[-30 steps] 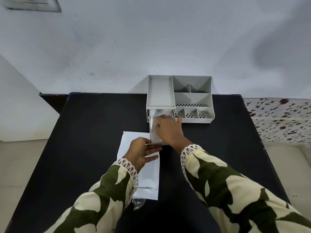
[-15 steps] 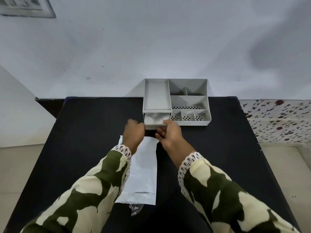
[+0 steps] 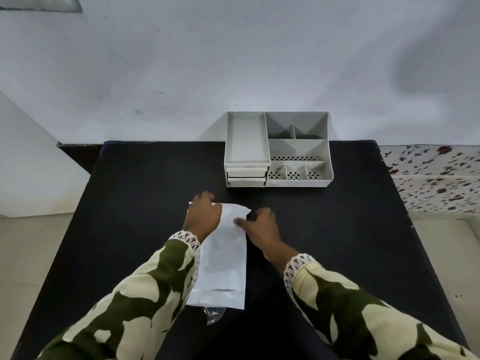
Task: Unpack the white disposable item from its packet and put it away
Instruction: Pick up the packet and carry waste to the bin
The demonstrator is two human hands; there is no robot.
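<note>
The fingers (image 3: 240,221) of the right hand (image 3: 262,227) lay flat and uncurled on the far end of the white packet (image 3: 223,258), pressing rather than gripping; the left hand (image 3: 204,216) rested, loosely curled, on the packet's far left corner, though whether it pinched the edge could not be told. The packet lay flat on the black table (image 3: 130,203), near the grey organiser (image 3: 278,149) and on the person's side of it. Both drawers (image 3: 246,176) on the organiser's left side appeared shut, so the white item was judged stowed and out of sight. The next move probably called for lifting the flat packet by an edge. A clear plastic scrap (image 3: 215,314) protruded from the packet's near end; both sleeves (image 3: 135,307) covered part of the packet.
</note>
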